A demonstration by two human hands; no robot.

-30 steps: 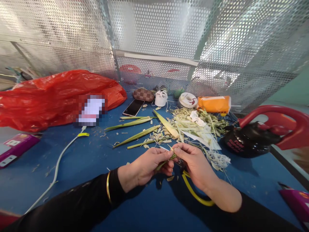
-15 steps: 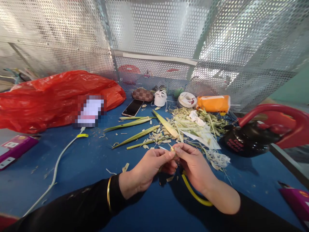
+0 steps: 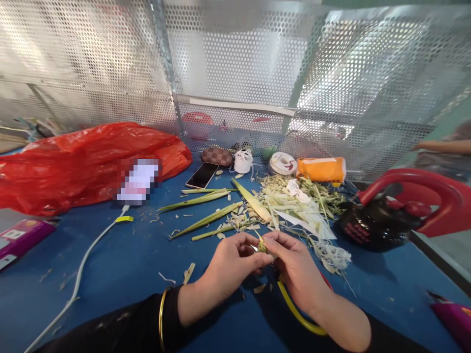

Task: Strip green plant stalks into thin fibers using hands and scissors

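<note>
In front of me, above the blue table, my left hand [image 3: 228,262] and my right hand [image 3: 300,267] meet, fingers closed. Between their fingertips is a small yellow-green plant piece [image 3: 262,246], with a thin pale tip sticking up; fingers partly cover it. A pale pointed tip [image 3: 254,248] shows beside it at the left fingers. Under my right hand runs a curved yellow handle [image 3: 296,310], with a bit of red at the wrist; the rest of this tool is hidden. Just beyond the hands lie a pointed pale-green leaf shoot [image 3: 252,201] and several long green leaf strips [image 3: 206,220].
Plant scraps [image 3: 272,189] are heaped behind the hands. A black kettle [image 3: 371,225] with a red handle stands right. A red plastic bag [image 3: 91,166], a lit phone [image 3: 138,181] and its cable [image 3: 88,250] lie left. A perforated metal screen [image 3: 235,59] rises behind.
The left fingers have shifted around the plant piece, so more of it shows. The whole view has tilted slightly, moving the scene a little lower.
</note>
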